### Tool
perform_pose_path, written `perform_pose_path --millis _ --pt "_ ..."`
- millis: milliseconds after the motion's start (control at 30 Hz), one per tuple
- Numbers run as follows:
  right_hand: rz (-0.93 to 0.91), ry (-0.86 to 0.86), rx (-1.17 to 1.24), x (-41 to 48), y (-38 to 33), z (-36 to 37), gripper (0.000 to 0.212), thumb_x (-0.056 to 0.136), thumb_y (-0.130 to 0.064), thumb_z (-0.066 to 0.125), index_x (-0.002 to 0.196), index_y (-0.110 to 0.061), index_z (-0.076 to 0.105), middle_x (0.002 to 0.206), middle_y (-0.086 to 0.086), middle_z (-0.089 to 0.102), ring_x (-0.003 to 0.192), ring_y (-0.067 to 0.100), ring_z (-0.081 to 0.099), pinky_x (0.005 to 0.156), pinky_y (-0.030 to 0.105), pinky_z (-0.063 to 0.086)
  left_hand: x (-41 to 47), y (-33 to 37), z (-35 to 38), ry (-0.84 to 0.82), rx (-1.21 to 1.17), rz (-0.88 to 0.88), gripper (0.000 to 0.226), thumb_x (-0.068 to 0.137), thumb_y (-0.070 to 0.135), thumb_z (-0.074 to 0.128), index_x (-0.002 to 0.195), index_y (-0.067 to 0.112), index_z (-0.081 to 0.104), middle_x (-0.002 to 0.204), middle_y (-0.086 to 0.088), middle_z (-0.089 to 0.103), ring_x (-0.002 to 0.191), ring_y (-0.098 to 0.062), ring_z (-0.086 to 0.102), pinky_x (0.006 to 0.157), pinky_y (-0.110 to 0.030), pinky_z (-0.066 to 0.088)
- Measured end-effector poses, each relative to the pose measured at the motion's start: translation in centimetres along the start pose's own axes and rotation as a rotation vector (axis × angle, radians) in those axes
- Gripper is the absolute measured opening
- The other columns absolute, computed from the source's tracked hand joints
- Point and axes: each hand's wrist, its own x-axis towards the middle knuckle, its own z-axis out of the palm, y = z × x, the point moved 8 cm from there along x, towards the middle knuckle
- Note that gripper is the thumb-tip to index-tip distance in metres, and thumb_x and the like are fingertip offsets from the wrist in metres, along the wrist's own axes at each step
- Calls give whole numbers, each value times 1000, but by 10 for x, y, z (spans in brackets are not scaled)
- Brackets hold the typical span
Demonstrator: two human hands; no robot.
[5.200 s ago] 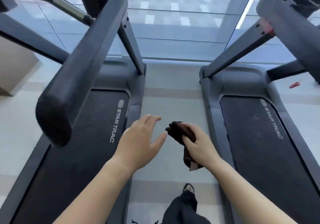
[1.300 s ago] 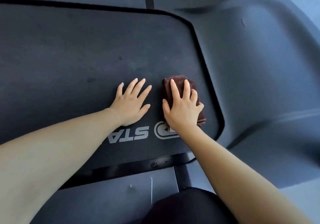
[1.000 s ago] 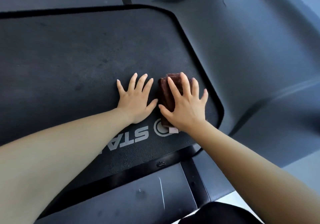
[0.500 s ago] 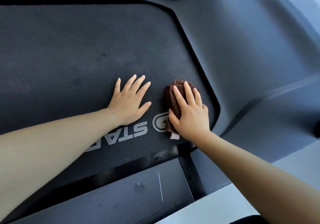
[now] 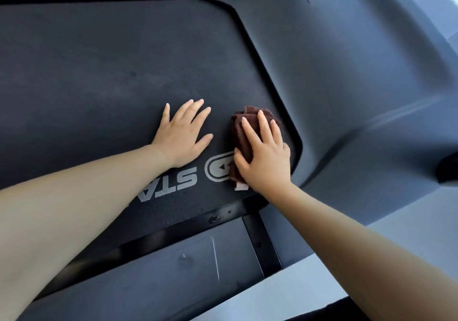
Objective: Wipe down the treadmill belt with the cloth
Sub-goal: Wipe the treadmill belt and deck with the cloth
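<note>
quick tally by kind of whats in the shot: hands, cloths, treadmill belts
hands: 2 (left hand flat on the belt, right hand pressing the cloth)
brown cloth: 1
treadmill belt: 1
total: 4

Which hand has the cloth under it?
The right hand: it presses the brown cloth onto the belt. The left hand lies flat on the bare belt beside it.
</note>
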Motion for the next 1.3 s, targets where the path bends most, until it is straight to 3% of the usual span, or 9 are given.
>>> perform_pose_path --millis 300,567,967,1133,1300 --pt "207 69 77 57 17 0 57 90 -45 47 144 -37 32 159 -5 15 144 25 12 105 51 27 1 -2 2 21 -7 -7 64 93 49 30 149 21 16 158 1 7 145 -17 1 114 -54 1" --pt "-51 18 63 26 -7 5 58 85 -43 53 141 -36 40 156 -3 24 143 27 16 103 49 28 10 -11 -6 8 -16 -16 64 94 47 35 149 19 17 158 -1 9 145 -19 3 117 -47 4" --pt "-13 85 65 110 -34 20 56 85 -48 51 140 -40 39 156 -4 25 143 26 16 103 53 27 82 -68 -18 1 43 -141 61 93 53 29 148 31 13 158 2 5 145 -20 -1 112 -59 3" --pt "-20 145 86 138 -40 24 54 84 -46 52 137 -40 43 153 -5 30 142 24 21 101 51 29 107 -86 -21 115 13 -252 64 92 55 31 148 29 16 157 2 9 145 -19 1 112 -58 1" --pt "-22 168 112 158 -39 27 54 83 -45 54 136 -40 45 152 -7 31 141 21 22 101 48 30 110 -90 -19 177 16 -248 65 88 57 31 146 31 19 156 4 13 144 -17 3 111 -57 3"
